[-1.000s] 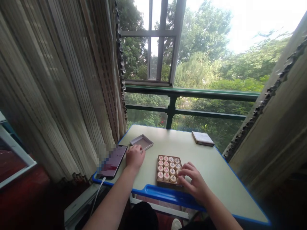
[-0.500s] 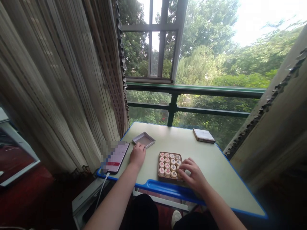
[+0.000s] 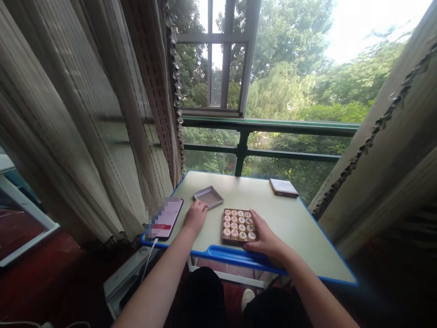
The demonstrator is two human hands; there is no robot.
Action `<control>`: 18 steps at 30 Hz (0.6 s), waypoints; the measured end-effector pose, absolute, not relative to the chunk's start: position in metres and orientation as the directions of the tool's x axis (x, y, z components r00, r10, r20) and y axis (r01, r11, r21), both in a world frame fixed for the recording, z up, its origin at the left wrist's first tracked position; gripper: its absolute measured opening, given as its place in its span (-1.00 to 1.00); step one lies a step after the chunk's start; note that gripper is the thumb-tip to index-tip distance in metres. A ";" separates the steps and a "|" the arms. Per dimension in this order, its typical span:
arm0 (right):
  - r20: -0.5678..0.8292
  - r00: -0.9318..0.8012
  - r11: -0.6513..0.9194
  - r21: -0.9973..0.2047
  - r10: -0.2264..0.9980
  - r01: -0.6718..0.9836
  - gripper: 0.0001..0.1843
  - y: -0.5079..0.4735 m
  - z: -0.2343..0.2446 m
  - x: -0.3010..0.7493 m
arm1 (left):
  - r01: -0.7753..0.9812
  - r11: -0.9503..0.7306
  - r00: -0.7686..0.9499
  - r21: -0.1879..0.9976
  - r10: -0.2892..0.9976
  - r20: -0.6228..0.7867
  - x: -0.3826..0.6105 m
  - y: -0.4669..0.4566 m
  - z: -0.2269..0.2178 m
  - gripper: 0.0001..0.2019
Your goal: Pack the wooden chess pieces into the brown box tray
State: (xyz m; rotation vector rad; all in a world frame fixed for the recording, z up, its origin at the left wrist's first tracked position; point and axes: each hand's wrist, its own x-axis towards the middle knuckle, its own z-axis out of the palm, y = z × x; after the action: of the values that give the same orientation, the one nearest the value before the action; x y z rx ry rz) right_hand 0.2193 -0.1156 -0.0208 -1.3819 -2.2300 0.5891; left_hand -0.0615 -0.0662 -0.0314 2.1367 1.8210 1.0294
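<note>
A shallow wooden box (image 3: 239,225) filled with several round game pieces lies near the front edge of the small table (image 3: 297,223). My right hand (image 3: 264,237) rests against the box's right side, fingers along its edge and thumb at its front corner. My left hand (image 3: 195,216) lies loosely curled on the table to the left of the box, holding nothing I can see. It sits between a phone (image 3: 165,217) and an empty box lid (image 3: 208,197).
A closed flat box (image 3: 283,187) lies at the table's far right corner. The phone has a white cable (image 3: 147,259) hanging off the front edge. Curtains hang on both sides; a green railing (image 3: 269,126) and open window stand behind the table.
My right hand has moved from on top of the pieces at the box's front right to the box's right side. The view has shifted slightly. My left hand stays put.
</note>
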 end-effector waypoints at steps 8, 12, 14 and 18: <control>0.061 -0.406 0.374 -0.536 0.912 0.757 0.25 -0.095 -0.012 0.203 | 0.771 -0.298 -0.001 0.563 0.884 0.468 -0.062 -0.067 -0.033 -0.83; 0.053 -0.406 0.371 -0.528 0.912 0.764 0.27 -0.087 -0.010 0.193 | 0.768 -0.286 -0.109 0.573 0.823 0.558 -0.063 -0.068 -0.032 -0.82; 0.036 -0.392 0.351 -0.523 0.919 0.777 0.28 -0.086 -0.009 0.191 | 0.758 -0.281 -0.167 0.589 0.789 0.591 -0.063 -0.070 -0.031 -0.81; 0.004 -0.403 0.347 -0.516 0.915 0.783 0.30 -0.087 -0.003 0.195 | 0.665 -0.342 -0.214 0.664 0.765 0.608 -0.062 -0.076 -0.026 -0.81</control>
State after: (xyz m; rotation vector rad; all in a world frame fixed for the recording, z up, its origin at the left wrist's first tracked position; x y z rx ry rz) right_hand 0.1948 -0.0867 -0.0025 -1.5131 -2.3217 0.6417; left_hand -0.0615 -0.0764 -0.0261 1.9073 1.7432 1.6148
